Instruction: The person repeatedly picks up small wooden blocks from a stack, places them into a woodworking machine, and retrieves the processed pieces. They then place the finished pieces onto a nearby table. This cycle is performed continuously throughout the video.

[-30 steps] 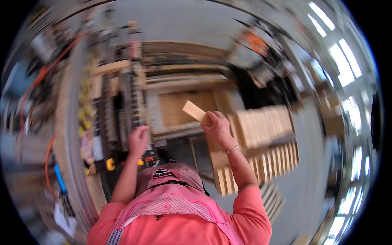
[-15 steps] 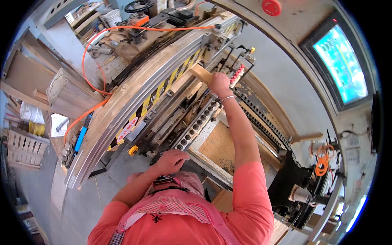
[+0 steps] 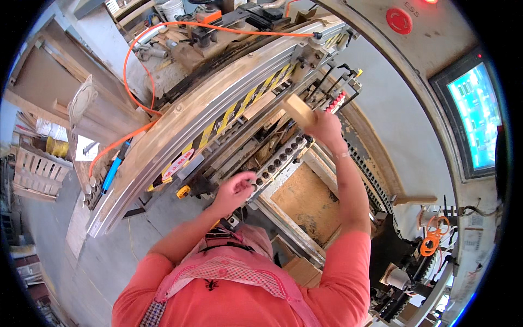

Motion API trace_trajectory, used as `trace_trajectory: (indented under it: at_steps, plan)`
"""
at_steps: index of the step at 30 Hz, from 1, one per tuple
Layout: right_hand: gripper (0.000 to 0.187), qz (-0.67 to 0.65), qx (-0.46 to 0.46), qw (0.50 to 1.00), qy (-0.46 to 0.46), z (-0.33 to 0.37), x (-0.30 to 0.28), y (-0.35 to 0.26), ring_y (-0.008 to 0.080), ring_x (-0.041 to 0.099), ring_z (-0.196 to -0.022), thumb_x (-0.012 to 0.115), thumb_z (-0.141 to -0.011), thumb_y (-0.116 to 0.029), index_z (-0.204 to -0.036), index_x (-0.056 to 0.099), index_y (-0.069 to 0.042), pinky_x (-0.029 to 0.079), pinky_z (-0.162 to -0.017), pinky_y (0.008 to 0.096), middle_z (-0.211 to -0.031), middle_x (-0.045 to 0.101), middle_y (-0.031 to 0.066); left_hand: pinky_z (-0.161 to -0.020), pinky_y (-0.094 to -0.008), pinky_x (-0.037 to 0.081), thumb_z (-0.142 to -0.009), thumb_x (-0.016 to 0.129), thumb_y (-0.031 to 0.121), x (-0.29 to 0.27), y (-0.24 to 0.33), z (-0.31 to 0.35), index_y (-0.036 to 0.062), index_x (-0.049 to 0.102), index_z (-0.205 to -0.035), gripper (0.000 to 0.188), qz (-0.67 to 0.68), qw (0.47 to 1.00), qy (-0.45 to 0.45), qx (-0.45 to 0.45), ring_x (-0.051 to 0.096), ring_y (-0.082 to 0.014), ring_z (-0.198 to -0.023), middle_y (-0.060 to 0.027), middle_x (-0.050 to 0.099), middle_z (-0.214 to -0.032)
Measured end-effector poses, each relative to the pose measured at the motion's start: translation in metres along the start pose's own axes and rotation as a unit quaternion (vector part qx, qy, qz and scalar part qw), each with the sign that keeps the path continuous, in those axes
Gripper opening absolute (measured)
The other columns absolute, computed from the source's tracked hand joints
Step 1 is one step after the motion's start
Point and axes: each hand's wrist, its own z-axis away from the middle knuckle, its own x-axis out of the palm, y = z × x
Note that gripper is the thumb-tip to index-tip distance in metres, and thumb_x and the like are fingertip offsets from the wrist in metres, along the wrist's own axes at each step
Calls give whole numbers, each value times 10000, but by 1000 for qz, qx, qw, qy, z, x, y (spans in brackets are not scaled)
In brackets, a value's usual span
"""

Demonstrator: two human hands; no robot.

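Note:
My right hand [image 3: 325, 131] is closed around one end of a short pale wooden board [image 3: 298, 110], holding it up over the machine bed. The board slants up and left, away from my fingers. Loosely curled, with fingers apart and nothing seen in them, my left hand [image 3: 234, 192] hovers by the near end of a row of black round cups [image 3: 277, 163]. Beyond the board stands a small row of red knobs [image 3: 335, 102] on a metal bracket. Wooden strips [image 3: 258, 105] lie along the machine's striped guard rail [image 3: 222, 121].
A wood-topped beam [image 3: 177, 110] curves along the left, with an orange hose [image 3: 126, 71] over it. Right of the cups is a dusty framed panel [image 3: 305, 199]. A lit screen [image 3: 473, 117] and a red stop button [image 3: 399, 20] sit at the right.
My right hand has drawn the board away from the rail, and the board has turned. My left hand has risen from near my waist towards the cups, its fingers opening. The view has shifted.

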Motion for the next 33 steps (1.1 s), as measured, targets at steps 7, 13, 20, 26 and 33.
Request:
trace_trajectory:
  at_steps: [7, 13, 20, 26, 33]
  plan:
    - [468, -262, -93, 943, -185, 108, 10, -53, 150, 572, -648, 795, -549, -254, -917, 632, -14, 457, -592, 268, -709, 620, 61, -854, -282, 455, -804, 643, 55, 25, -8, -39, 19, 373, -1263, 533, 133, 982, -131, 10, 528, -141, -1014, -77, 511, -1189]
    - [397, -285, -104, 932, -200, 89, 12, -54, 135, 577, -613, 790, -568, -217, -889, 647, -32, 471, -586, 259, -701, 630, 48, -843, -282, 460, -846, 577, 61, 16, -14, -20, 4, 456, -1132, 316, 151, 988, -24, 30, 549, -145, -968, -76, 555, -1068]
    - [387, 52, -15, 999, 4, -31, 25, 3, 294, 638, -712, 762, -540, -302, -802, 656, -36, 521, -641, 379, -726, 642, 138, -691, -318, 449, -815, 458, 59, -10, -30, 6, 8, 533, -889, 117, -84, 987, 13, 136, 554, -186, -782, -88, 561, -857]
    - [313, 89, 37, 995, 6, -86, 66, 10, 283, 646, -766, 746, -565, -301, -765, 675, -71, 533, -670, 364, -816, 657, 134, -694, -319, 447, -803, 459, 68, -5, -22, 8, 2, 530, -893, 132, -81, 989, 5, 125, 546, -196, -751, -94, 556, -852]
    - [454, 58, 7, 998, -30, -74, 57, -5, 305, 625, -848, 711, -626, -394, -891, 622, -36, 505, -748, 385, -865, 648, 159, -720, -319, 444, -807, 459, 66, -5, -18, 7, -4, 530, -895, 133, -99, 989, -6, 108, 545, -190, -786, -96, 556, -860]
